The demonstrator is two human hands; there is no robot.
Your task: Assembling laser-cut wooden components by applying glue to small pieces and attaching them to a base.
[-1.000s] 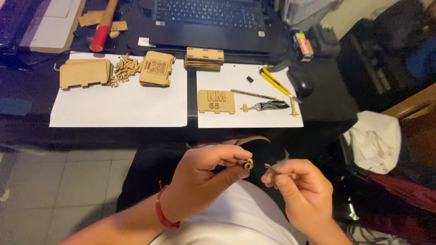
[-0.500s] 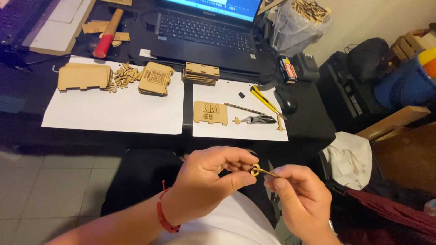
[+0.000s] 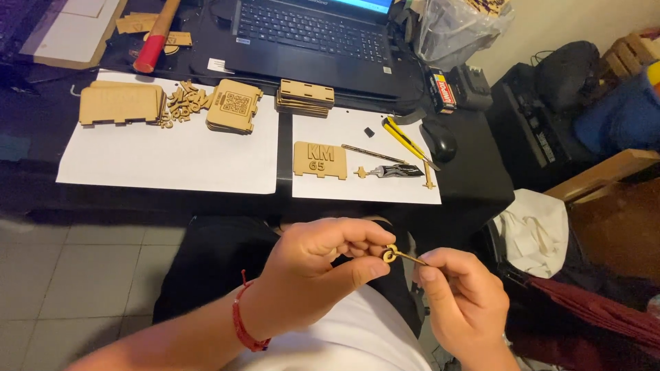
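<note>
Over my lap, my left hand pinches a small curled wooden cut-out piece between thumb and fingers. My right hand grips a thin stick-like tool whose tip touches that piece. A red cord bracelet circles my left wrist. On the black desk ahead lies a flat wooden plate with engraved characters on a white paper sheet.
A second paper sheet carries stacked wooden panels, several small cut-outs and an engraved panel. Nearby: laptop, yellow utility knife, mouse, red-handled mallet, plastic bag. Tiled floor left.
The view has tilted down and left slightly. The small piece and the tool tip have come together between my hands, which stay over my lap.
</note>
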